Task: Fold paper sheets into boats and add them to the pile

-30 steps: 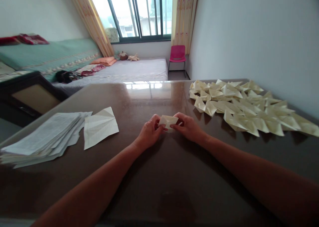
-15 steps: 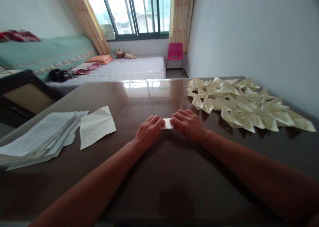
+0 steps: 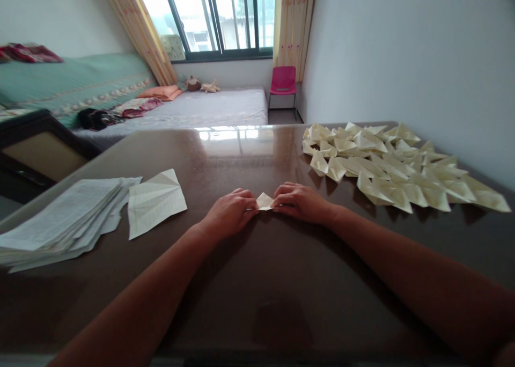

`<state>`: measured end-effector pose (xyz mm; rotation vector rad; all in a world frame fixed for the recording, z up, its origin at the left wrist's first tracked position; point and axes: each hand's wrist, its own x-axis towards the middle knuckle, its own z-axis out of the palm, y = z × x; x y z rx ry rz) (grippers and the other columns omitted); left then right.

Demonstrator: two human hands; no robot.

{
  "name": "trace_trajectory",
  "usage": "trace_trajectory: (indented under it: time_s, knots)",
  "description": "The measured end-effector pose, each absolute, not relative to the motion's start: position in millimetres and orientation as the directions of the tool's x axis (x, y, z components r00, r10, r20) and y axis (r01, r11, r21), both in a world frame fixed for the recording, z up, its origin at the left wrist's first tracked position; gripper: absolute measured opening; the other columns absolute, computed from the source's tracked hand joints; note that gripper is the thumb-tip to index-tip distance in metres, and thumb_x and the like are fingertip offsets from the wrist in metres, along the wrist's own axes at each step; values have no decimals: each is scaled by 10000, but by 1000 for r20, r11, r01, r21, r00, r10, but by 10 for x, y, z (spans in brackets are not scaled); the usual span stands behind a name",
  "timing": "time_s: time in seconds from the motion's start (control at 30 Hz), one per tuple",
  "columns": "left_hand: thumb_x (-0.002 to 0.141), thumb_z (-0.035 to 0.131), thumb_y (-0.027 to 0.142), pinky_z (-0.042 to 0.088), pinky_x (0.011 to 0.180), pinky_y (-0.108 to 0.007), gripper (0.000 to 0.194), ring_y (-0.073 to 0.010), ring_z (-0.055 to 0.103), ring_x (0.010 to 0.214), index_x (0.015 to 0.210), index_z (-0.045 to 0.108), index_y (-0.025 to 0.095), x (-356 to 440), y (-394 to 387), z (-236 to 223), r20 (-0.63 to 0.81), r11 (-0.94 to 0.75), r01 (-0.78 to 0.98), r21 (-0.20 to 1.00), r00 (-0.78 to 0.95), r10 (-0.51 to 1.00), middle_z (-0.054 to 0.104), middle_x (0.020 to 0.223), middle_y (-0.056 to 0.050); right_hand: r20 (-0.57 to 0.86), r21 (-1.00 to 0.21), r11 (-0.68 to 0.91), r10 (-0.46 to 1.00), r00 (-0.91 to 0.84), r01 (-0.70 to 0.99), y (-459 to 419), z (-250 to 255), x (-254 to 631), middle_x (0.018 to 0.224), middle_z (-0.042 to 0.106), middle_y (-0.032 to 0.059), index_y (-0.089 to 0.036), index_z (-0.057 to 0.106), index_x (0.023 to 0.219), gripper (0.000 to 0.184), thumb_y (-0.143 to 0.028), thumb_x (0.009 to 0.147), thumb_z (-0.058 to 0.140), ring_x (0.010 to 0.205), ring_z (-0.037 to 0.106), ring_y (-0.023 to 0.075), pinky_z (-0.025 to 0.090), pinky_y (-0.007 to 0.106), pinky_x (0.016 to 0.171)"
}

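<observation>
Between my two hands, at the middle of the brown table (image 3: 241, 281), is a small cream piece of folded paper (image 3: 264, 200) with a pointed top. My left hand (image 3: 232, 210) pinches its left end, fingers closed. On the other side my right hand (image 3: 300, 200) grips the right end with thumb and fingers. Parts of the paper are covered by the fingertips. To the left lies a creased cream sheet (image 3: 156, 203), partly opened out, apart from my hands.
A stack of printed paper sheets (image 3: 68, 214) lies at the table's left. Many folded paper pieces (image 3: 386, 166) stand in rows at the right, near the wall. Beyond the table are a bed (image 3: 225, 104), a pink chair (image 3: 283, 81) and a dark-framed chair (image 3: 40, 152).
The paper between my hands showed a flat strip before and now shows a pointed, triangular shape. My left hand has moved slightly left and down, and the fingers of both hands have shifted their hold.
</observation>
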<state>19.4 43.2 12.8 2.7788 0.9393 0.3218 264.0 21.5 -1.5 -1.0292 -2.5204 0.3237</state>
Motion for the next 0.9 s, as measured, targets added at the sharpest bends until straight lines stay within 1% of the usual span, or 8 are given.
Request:
trace_trajectory:
  time_s: [0.17, 0.33, 0.47, 0.57, 0.67, 0.73, 0.8, 0.9]
  knots:
    - [919, 438, 312, 450, 752, -258, 259, -162, 590, 851, 870, 678, 225, 180, 492, 98, 113, -709, 623, 331, 719, 686, 653, 924, -27, 260, -434, 579, 814, -519, 691, 233, -98, 2580, 903, 640, 45, -192, 690, 899, 267, -355, 940, 483, 848, 563, 142, 405, 241, 760]
    - [922, 411, 339, 458, 753, -282, 286, -172, 600, 815, 900, 668, 215, 237, 501, 25, 139, -629, 688, 363, 628, 766, 654, 892, -35, 225, -445, 468, 884, -410, 764, 241, -131, 2485, 862, 649, 41, -185, 653, 878, 232, -324, 938, 478, 825, 569, 145, 397, 250, 766]
    - [910, 436, 325, 468, 763, -294, 291, -176, 613, 821, 1138, 594, 236, 265, 501, -11, 151, -568, 712, 413, 561, 814, 672, 912, -23, 191, -475, 385, 923, -335, 791, 229, -119, 2453, 868, 656, 38, -190, 606, 948, 148, -301, 910, 516, 804, 579, 148, 397, 249, 742]
    - [914, 432, 320, 472, 762, -289, 356, -172, 614, 816, 1251, 535, 269, 277, 486, -17, 146, -562, 723, 402, 556, 819, 670, 930, -14, 177, -478, 359, 933, -313, 802, 216, -109, 2449, 832, 650, 23, -202, 572, 1065, 192, -288, 899, 529, 770, 578, 147, 395, 247, 721]
    - [938, 398, 334, 468, 759, -279, 377, -179, 606, 864, 1298, 510, 317, 294, 450, -12, 169, -587, 758, 284, 563, 809, 635, 973, -25, 181, -427, 390, 921, -345, 816, 193, -78, 2438, 896, 656, 23, -235, 573, 1135, 235, -277, 919, 491, 822, 584, 155, 393, 257, 742]
    - [950, 380, 330, 460, 738, -262, 372, -171, 592, 860, 1295, 516, 363, 305, 422, -7, 174, -612, 768, 188, 587, 791, 600, 968, -24, 175, -359, 411, 912, -372, 838, 166, -42, 2421, 972, 651, 36, -252, 595, 1144, 251, -286, 937, 458, 885, 582, 167, 390, 271, 768]
    - [952, 387, 315, 449, 701, -247, 360, -157, 574, 823, 1269, 531, 404, 313, 398, 1, 161, -628, 768, 124, 609, 777, 569, 966, -16, 149, -258, 416, 909, -389, 872, 127, 1, 2397, 1002, 638, 48, -266, 621, 1136, 272, -301, 957, 419, 909, 573, 180, 387, 286, 775]
    - [940, 437, 313, 439, 659, -232, 331, -153, 546, 826, 1230, 547, 428, 320, 366, 24, 143, -638, 765, 84, 625, 768, 546, 1005, -8, 112, -82, 434, 899, -424, 897, 45, 64, 2349, 1025, 614, 63, -293, 608, 1182, 302, -287, 967, 396, 927, 550, 198, 382, 306, 765]
